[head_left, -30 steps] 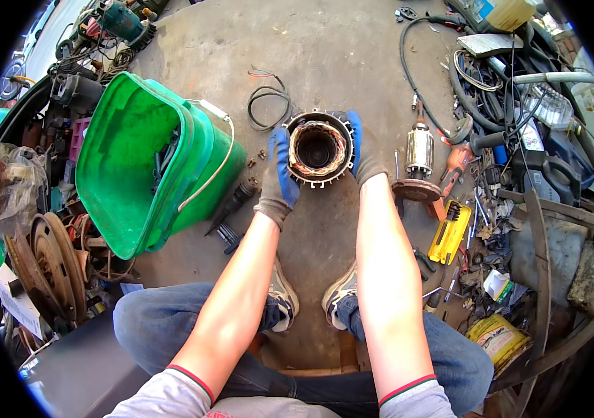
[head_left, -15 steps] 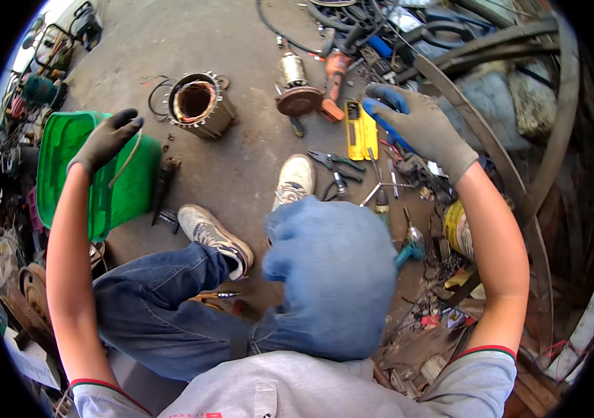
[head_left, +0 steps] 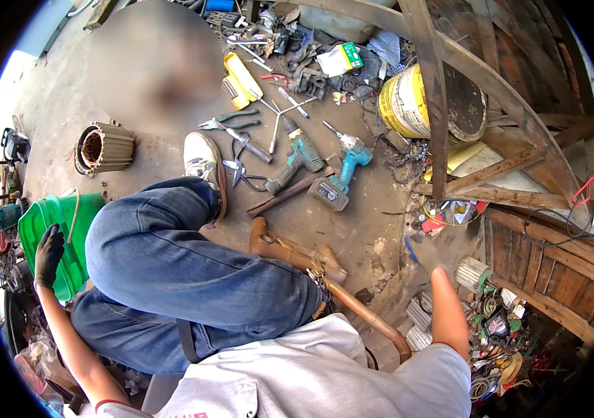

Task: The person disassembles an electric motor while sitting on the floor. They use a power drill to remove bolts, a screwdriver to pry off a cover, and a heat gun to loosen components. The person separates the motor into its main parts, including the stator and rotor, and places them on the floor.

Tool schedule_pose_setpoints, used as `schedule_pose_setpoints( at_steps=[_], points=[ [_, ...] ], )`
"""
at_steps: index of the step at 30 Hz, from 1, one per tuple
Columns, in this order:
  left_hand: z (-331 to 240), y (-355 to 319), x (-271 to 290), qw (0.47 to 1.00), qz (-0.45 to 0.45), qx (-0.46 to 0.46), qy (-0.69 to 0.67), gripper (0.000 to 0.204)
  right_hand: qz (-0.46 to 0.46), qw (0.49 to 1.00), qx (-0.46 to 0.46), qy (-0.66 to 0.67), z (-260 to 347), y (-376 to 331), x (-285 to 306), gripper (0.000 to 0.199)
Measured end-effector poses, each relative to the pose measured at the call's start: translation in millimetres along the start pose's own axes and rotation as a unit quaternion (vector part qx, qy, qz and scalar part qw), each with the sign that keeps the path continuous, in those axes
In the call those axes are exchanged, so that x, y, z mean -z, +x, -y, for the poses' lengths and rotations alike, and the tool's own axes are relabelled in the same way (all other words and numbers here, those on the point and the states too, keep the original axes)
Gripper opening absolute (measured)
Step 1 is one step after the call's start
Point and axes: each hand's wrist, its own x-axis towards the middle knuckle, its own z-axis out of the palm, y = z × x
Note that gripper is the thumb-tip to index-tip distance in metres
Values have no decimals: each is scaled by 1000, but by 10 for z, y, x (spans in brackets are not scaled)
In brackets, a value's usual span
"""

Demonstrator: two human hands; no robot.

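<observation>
My left hand point(head_left: 49, 256), in a dark grey glove, is beside the green bucket point(head_left: 35, 237) at the left. Its fingers are stretched out and hold nothing. A thin pale handle point(head_left: 74, 214) curves over the bucket, apart from the hand. At the lower right my right hand point(head_left: 426, 253), in a grey and blue glove, is smeared by motion. Its fingers cannot be made out. Beneath it is the floor, with finned grey metal pieces point(head_left: 473, 273) close by. A finned motor housing point(head_left: 112, 146) with a copper-coloured inside stands beyond the bucket.
Two cordless drills point(head_left: 300, 161) point(head_left: 344, 171) lie ahead of my knee, near pliers point(head_left: 235, 120), a three-armed wrench point(head_left: 278, 115) and a yellow case point(head_left: 241, 80). A yellow and white bucket point(head_left: 405, 104) stands behind curved strips point(head_left: 433, 97). A brown pipe point(head_left: 370, 317) lies by my leg.
The view has swung to the right. My right hand has moved from beside the yellow case back toward my right side. My left hand has come down along the green bucket's near side.
</observation>
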Motion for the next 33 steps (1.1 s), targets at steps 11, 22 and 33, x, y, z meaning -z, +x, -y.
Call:
schedule_pose_setpoints(
  at_steps=[11,22,33],
  points=[
    [-586,-1097,-239,863,-284,234,-346,42,317,942,-46,97,209,-150,-771,38],
    [-169,-1860,-3174,803,-54,540,-247,65,117,978,171,-33,2785,462,397,40],
    [-868,-996,-4782,544,-110,750,-359,85,80,979,152,-108,3032,105,700,42]
  ],
)
